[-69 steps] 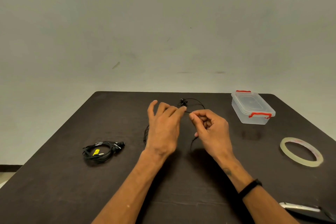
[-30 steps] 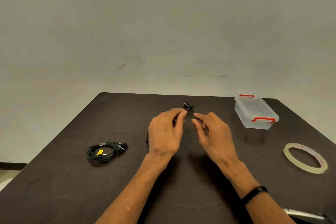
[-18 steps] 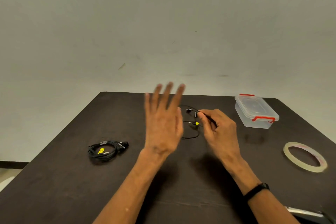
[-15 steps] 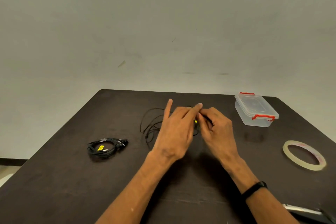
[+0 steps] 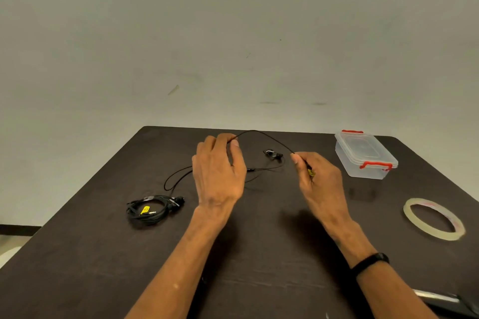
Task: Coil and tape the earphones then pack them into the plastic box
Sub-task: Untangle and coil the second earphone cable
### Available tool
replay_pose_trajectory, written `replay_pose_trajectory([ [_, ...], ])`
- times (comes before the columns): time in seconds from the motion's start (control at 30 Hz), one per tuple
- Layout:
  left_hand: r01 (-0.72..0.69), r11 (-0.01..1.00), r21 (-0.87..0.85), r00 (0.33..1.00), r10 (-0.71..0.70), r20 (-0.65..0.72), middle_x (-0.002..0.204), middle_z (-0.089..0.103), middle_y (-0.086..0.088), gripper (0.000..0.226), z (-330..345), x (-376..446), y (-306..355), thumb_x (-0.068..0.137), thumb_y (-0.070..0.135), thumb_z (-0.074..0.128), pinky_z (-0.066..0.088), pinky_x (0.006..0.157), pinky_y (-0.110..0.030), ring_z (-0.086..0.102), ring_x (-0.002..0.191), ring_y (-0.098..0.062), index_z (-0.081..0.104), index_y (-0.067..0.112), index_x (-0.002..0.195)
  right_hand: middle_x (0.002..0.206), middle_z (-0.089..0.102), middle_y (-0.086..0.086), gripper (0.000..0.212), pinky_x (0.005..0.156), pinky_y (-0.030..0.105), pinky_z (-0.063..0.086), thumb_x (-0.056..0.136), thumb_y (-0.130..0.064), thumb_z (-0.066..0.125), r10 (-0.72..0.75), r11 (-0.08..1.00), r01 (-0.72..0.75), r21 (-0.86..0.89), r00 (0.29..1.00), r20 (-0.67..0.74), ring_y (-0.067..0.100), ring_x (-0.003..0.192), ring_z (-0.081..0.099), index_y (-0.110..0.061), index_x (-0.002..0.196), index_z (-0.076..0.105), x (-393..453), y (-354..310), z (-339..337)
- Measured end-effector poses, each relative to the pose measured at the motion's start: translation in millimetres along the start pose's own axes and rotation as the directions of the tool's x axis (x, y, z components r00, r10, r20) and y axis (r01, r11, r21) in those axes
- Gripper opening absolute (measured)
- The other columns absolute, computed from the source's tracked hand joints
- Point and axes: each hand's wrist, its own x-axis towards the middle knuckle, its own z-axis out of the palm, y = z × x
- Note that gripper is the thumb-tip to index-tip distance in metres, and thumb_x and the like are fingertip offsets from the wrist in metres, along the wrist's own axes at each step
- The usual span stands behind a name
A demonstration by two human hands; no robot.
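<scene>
Loose cord (image 5: 261, 134) pinched by left hand (image 5: 219, 171) and right hand (image 5: 317, 179) above desk (image 5: 259, 254). Could tangle or slip while coiling. Closed box (image 5: 365, 155) waiting far right.

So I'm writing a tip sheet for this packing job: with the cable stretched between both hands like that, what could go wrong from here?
The loose cable trails on the table behind the left hand, so loops may snag or knot while coiling. Its slack lies close to the coiled earphones and could drag them. The tape roll sits far right, so the right hand must let go to reach it, and the coil may spring open.
</scene>
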Motion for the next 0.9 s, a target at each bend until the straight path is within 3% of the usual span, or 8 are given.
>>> replay_pose_trajectory([
  [0.17, -0.135, 0.990, 0.035, 0.981, 0.129, 0.148, 0.109, 0.067, 0.004, 0.054, 8, -14, 13, 0.106, 0.057, 0.036, 0.038, 0.113, -0.048, 0.059, 0.106, -0.017, 0.054, 0.023, 0.145, 0.091, 0.071, 0.000, 0.011, 0.063, 0.029, 0.053, 0.102, -0.020, 0.067, -0.183, 0.982, 0.186, -0.033, 0.980, 0.079, 0.014, 0.072, 0.063, -0.011, 0.105, 0.074, -7, -14, 13],
  [0.27, -0.152, 0.977, -0.147, 0.953, 0.184, 0.239, 0.092, 0.067, 0.009, 0.035, 14, -19, 12, 0.109, 0.049, 0.044, 0.053, 0.086, -0.038, 0.062, 0.083, -0.010, 0.066, 0.024, 0.120, 0.093, 0.072, -0.001, 0.018, 0.065, 0.022, 0.049, 0.103, -0.026, 0.061, -0.243, 0.967, 0.249, -0.047, 0.964, 0.107, 0.012, 0.074, 0.064, -0.012, 0.106, 0.074, -8, -17, 16],
  [0.37, 0.097, 0.953, -0.286, 0.909, 0.032, 0.415, 0.057, 0.059, 0.011, 0.044, 16, -16, 14, 0.108, 0.048, 0.051, 0.060, 0.064, -0.043, 0.060, 0.053, -0.010, 0.072, 0.018, 0.084, 0.093, 0.073, -0.002, 0.023, 0.062, 0.038, 0.057, 0.104, -0.031, 0.058, -0.124, 0.991, 0.127, -0.051, 0.990, 0.070, 0.017, 0.075, 0.068, -0.015, 0.103, 0.075, -7, -8, 15],
  [0.47, 0.495, 0.764, -0.413, 0.709, -0.080, 0.701, 0.055, 0.046, 0.007, 0.043, 12, -13, 22, 0.107, 0.044, 0.055, 0.065, 0.065, -0.039, 0.049, 0.047, -0.009, 0.070, 0.010, 0.084, 0.096, 0.074, -0.002, 0.022, 0.061, 0.041, 0.057, 0.104, -0.031, 0.059, -0.055, 0.991, 0.061, -0.122, 0.997, 0.052, 0.020, 0.077, 0.069, -0.016, 0.106, 0.075, -6, -7, 10],
  [0.57, 0.600, 0.691, -0.402, 0.622, -0.087, 0.778, 0.058, 0.042, 0.005, 0.038, 5, -5, 17, 0.108, 0.042, 0.051, 0.057, 0.054, -0.030, 0.039, 0.047, -0.008, 0.066, 0.012, 0.090, 0.096, 0.071, 0.000, 0.025, 0.065, 0.033, 0.047, 0.107, -0.034, 0.055, 0.139, 0.962, -0.139, -0.237, 0.990, -0.014, 0.023, 0.083, 0.065, -0.016, 0.104, 0.073, -5, 0, 6],
  [0.7, 0.326, 0.929, -0.173, 0.751, -0.143, 0.645, 0.052, 0.050, 0.014, 0.037, 7, -1, 2, 0.105, 0.047, 0.054, 0.044, 0.058, -0.027, 0.045, 0.048, -0.004, 0.070, 0.026, 0.080, 0.110, 0.057, 0.014, 0.036, 0.081, 0.044, 0.049, 0.102, -0.037, 0.059, 0.415, 0.818, -0.360, -0.449, 0.910, 0.027, 0.034, 0.106, 0.052, -0.013, 0.125, 0.071, -4, 16, -4],
  [0.8, 0.163, 0.983, -0.080, 0.834, -0.094, 0.544, 0.051, 0.053, 0.012, 0.036, 13, -9, 3, 0.105, 0.047, 0.052, 0.035, 0.056, -0.028, 0.050, 0.047, -0.005, 0.067, 0.028, 0.078, 0.110, 0.053, 0.016, 0.051, 0.084, 0.049, 0.050, 0.096, -0.031, 0.071, 0.279, 0.850, -0.205, -0.486, 0.957, 0.083, 0.036, 0.105, 0.051, -0.015, 0.143, 0.060, -6, 0, 0],
  [0.9, 0.036, 0.996, -0.077, 0.871, 0.007, 0.491, 0.059, 0.061, 0.008, 0.035, 15, -15, 5, 0.106, 0.048, 0.049, 0.043, 0.060, -0.033, 0.057, 0.056, -0.011, 0.064, 0.026, 0.083, 0.106, 0.071, 0.004, 0.047, 0.079, 0.042, 0.055, 0.104, -0.028, 0.058, 0.103, 0.976, -0.041, -0.214, 0.952, 0.288, 0.027, 0.099, 0.066, -0.025, 0.150, 0.054, -12, -29, 11],
])
